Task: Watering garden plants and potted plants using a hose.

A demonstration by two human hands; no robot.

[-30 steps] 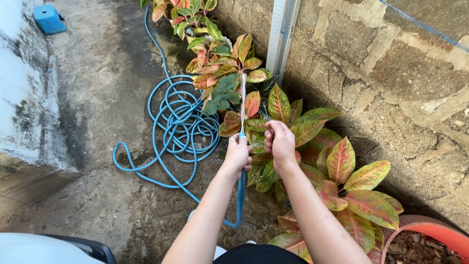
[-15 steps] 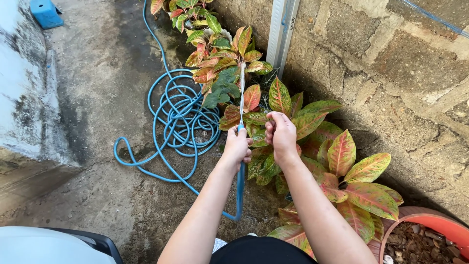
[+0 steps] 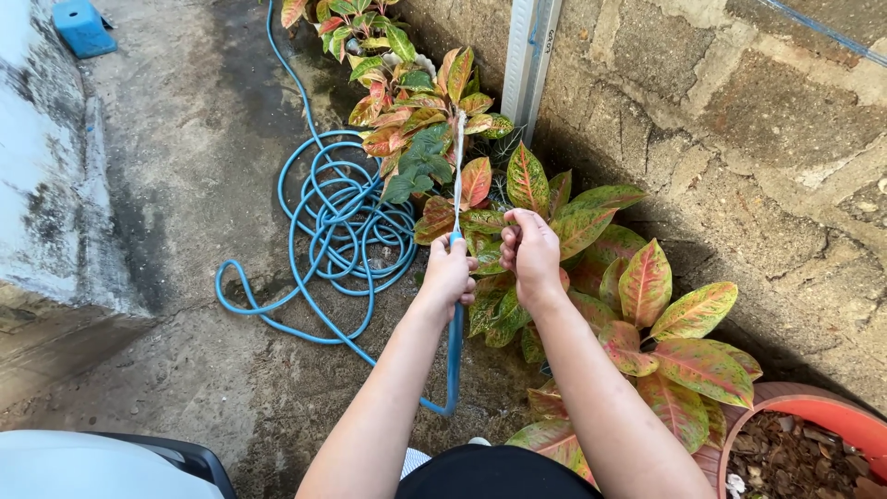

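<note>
Blue flexible rubber garden hose [image 3: 337, 217] lay coiled on the concrete ground [image 3: 185, 139], its end raised by the left hand [image 3: 450, 273], clenched round it and spraying water. It looked light, pliant, probably slippery when wet. The right hand [image 3: 531, 254], fisted beside, touched red-green leafy plants [image 3: 647, 305].

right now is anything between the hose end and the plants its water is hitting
Nothing visible. The left hand grips the blue hose end, and the water stream runs unblocked to the red-green leafy plants. The right hand is beside it, off the stream.
</note>
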